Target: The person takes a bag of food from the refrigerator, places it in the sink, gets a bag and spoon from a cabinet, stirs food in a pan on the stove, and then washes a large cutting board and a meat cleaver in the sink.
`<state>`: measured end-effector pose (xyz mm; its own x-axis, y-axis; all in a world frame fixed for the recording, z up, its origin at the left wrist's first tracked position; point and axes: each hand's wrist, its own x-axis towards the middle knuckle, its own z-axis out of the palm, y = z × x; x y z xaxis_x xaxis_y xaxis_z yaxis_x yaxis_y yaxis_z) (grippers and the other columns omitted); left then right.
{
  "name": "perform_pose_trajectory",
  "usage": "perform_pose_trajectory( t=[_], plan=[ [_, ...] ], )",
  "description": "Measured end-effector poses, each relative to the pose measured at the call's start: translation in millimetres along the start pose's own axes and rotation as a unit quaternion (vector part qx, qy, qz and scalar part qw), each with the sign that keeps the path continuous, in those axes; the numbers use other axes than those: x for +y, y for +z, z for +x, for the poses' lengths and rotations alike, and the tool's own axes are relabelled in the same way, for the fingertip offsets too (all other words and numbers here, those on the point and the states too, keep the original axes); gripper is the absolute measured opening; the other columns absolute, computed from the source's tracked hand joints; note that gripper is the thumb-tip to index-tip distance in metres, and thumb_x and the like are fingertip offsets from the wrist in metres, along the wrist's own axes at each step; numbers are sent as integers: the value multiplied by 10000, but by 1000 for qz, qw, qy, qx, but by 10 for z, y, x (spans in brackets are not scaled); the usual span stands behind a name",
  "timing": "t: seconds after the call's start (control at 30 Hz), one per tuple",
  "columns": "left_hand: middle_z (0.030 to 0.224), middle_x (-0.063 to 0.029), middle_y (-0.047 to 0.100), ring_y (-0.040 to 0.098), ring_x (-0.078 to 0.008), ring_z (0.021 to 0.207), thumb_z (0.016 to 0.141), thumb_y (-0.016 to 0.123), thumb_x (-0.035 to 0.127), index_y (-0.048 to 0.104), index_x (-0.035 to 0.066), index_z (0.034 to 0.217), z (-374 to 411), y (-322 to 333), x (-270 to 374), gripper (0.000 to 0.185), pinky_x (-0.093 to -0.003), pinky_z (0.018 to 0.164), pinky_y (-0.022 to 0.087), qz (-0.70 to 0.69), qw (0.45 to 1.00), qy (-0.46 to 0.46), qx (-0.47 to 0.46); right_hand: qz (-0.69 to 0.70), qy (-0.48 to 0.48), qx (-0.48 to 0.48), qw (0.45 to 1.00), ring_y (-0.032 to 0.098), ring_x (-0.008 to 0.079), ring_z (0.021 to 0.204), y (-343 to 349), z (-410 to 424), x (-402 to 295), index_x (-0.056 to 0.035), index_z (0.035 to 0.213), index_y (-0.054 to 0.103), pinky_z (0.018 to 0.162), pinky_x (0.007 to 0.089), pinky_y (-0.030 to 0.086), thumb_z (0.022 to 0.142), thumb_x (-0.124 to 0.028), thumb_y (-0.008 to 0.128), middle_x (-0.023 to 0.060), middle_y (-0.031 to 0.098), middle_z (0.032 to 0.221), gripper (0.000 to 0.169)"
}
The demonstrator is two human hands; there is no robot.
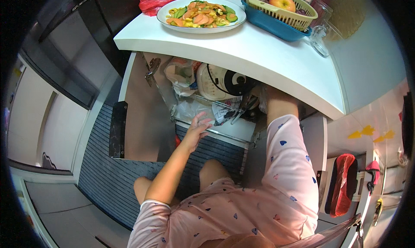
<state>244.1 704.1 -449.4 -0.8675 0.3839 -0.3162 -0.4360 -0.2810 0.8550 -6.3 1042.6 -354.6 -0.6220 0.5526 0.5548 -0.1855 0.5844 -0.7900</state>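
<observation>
Below a white countertop stands an opened cabinet. My left hand hovers at its front, fingers spread and holding nothing, near clear plastic bags. My right arm reaches into the cabinet's right side, its hand hidden under the counter's edge. Inside, a white rice cooker with a black handle and a black-and-white front sits at the back. Left of it is a bag of goods. A wire rack crosses the cabinet in front of the cooker. Crumpled printed plastic lies near the front.
The left cabinet door and right door stand swung out. On the counter are a plate of sliced vegetables and egg, a red plastic bag, a fruit basket over a blue basin, and glass mugs.
</observation>
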Motion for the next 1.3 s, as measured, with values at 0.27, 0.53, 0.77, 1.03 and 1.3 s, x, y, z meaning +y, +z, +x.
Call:
perform_pose_trajectory(
  t=[0.27,0.53,0.77,1.03,1.3],
  plan=[
    [1258,-60,515,524,-152,1039,865,593,164,312,127,1370,-91,-44,-257,579,-292,826,408,49,993,61,91,-144,-355,25,924,532,411,1013,-97,-679,372,-10,1155,553,908,497,384,810,-207,643,231,579,1101,407],
    [743,-13,577,509,-72,644,810,588,40,593,25,903,-1181,-583,-549,94,-228,596,425,304,886,267,224,-80,-204,-232,948,441,380,1172,-547,-2923,-664,-59,1182,501,987,465,322,783,-135,656,181,483,1253,435],
    [1125,-164,477,495,-260,1035,769,534,16,392,-49,1190,-1387,-1037,-842,449,-356,899,400,315,790,376,367,-59,-136,-238,960,514,399,1082,-1315,-3903,-313,-38,1075,525,931,432,411,737,-31,670,192,540,1154,367],
    [1371,-210,411,394,-376,1271,671,529,-50,375,14,1361,-1119,-347,-927,710,-416,1082,297,424,827,354,104,-95,-62,-172,979,535,380,1041,-2007,-4089,-445,-35,1068,519,883,413,427,773,-17,638,180,558,1095,319],
    [1466,-179,318,299,-322,1365,714,570,-2,279,58,1437,-631,397,-1070,782,-364,1115,243,407,848,339,-23,-103,26,-57,993,605,228,658,-2848,-4637,-476,-16,890,588,617,320,480,790,-5,605,108,595,730,102]
  ],
)
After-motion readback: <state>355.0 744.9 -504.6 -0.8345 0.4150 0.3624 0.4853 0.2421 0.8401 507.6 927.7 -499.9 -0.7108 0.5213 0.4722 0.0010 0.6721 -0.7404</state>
